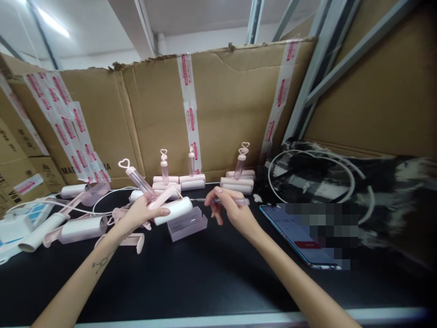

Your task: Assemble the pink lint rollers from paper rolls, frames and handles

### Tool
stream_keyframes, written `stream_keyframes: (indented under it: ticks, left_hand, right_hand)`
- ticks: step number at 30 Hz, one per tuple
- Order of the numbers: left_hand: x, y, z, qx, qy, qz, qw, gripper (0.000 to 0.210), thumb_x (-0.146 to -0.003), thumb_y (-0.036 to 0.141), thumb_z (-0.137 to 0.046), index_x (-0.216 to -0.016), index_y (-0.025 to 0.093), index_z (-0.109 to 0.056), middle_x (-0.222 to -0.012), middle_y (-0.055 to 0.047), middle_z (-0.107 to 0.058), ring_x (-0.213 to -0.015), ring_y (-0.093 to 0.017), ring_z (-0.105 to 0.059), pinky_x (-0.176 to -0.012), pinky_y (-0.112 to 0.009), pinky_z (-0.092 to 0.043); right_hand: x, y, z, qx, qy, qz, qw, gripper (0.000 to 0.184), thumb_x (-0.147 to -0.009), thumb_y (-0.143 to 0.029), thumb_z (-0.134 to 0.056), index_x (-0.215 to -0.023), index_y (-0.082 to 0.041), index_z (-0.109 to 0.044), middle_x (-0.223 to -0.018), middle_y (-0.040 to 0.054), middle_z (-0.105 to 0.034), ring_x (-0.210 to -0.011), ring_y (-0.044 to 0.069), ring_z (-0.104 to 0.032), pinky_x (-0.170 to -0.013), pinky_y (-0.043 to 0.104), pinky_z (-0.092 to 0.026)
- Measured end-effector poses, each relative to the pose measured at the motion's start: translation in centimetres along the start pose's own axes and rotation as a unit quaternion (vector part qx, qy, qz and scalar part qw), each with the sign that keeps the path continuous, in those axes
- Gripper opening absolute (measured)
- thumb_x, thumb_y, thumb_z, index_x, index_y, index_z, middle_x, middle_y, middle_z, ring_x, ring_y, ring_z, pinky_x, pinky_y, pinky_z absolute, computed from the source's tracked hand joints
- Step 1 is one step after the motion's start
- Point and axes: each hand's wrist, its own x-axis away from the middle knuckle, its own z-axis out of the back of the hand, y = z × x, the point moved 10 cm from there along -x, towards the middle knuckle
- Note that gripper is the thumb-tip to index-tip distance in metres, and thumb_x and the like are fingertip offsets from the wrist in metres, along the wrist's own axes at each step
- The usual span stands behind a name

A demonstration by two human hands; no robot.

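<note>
My left hand [139, 212] is wrapped round a pink lint roller [176, 210] with a white roll, its clear handle ending in a heart-shaped loop. In my right hand [232, 210] is a screwdriver [243, 201] with a clear handle; its thin shaft points left at the end of the roll. Whether the tip touches the roller cannot be made out. Just below the roll, a translucent lavender cover [188, 228] lies on the black table. Behind my left hand, other roller parts are partly hidden.
Several similar rollers [192, 180] stand upright along the cardboard wall [225, 105]. Loose rolls, pink frames and covers [83, 228] crowd the left, beside a white cable and charger [15, 228]. At right lie a phone [293, 237], a coiled white cable [273, 175] and black plastic.
</note>
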Motion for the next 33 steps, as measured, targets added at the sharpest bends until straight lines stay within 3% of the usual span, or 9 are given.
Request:
stream_keyframes:
  ticks: [8, 11, 17, 21, 33]
  left_hand:
    - [0.6, 0.3, -0.5, -0.007, -0.004, 0.010, 1.000, 0.042, -0.048, 0.032, -0.080, -0.084, 0.016, -0.064, -0.065, -0.001, -0.062, -0.052, -0.015, -0.056, -0.038, -0.020, -0.041]
    - [1.2, 1.0, -0.4, -0.032, -0.028, 0.016, 0.999, 0.047, -0.053, 0.036, -0.077, -0.094, 0.015, -0.064, -0.072, -0.004, -0.064, -0.059, -0.018, -0.060, -0.043, -0.022, -0.045]
    - [1.4, 2.1, 1.6, -0.078, 0.031, 0.008, 0.996, 0.051, -0.051, 0.039, -0.077, -0.093, 0.014, -0.065, -0.078, -0.006, -0.065, -0.066, -0.020, -0.061, -0.046, -0.022, -0.045]
    - [1.2, 1.1, 1.0, -0.054, 0.014, 0.041, 0.998, 0.052, -0.049, 0.039, -0.078, -0.094, 0.016, -0.064, -0.075, -0.004, -0.065, -0.060, -0.019, -0.060, -0.039, -0.021, -0.042]
    - [1.1, 0.0, 0.3, 0.001, -0.015, 0.060, 0.998, 0.056, -0.052, 0.037, -0.078, -0.101, 0.017, -0.061, -0.081, -0.005, -0.066, -0.063, -0.019, -0.062, -0.044, -0.021, -0.044]
  right_hand:
    - [0.3, 2.0, -0.6, 0.040, -0.001, -0.063, 0.997, 0.045, -0.087, -0.044, -0.038, -0.059, -0.015, -0.058, -0.041, -0.0043, -0.044, -0.027, 0.005, -0.038, -0.029, 0.018, -0.026]
    - [0.4, 2.9, -1.4, 0.080, -0.019, -0.074, 0.994, 0.045, -0.087, -0.039, -0.039, -0.054, -0.015, -0.058, -0.038, -0.0044, -0.041, -0.027, 0.005, -0.035, -0.028, 0.018, -0.024]
    - [0.5, 1.4, 0.6, 0.018, 0.062, -0.011, 0.998, 0.045, -0.087, -0.046, -0.039, -0.060, -0.016, -0.059, -0.042, -0.0030, -0.046, -0.028, 0.006, -0.036, -0.029, 0.019, -0.025]
    - [0.6, 1.1, 0.3, -0.005, 0.040, -0.007, 0.999, 0.045, -0.086, -0.048, -0.041, -0.060, -0.016, -0.059, -0.044, -0.0023, -0.047, -0.029, 0.006, -0.037, -0.029, 0.020, -0.025]
    - [0.9, 0.5, 0.2, -0.008, 0.037, 0.013, 0.999, 0.045, -0.087, -0.045, -0.040, -0.060, -0.016, -0.060, -0.046, -0.0020, -0.048, -0.030, 0.007, -0.039, -0.031, 0.021, -0.025]
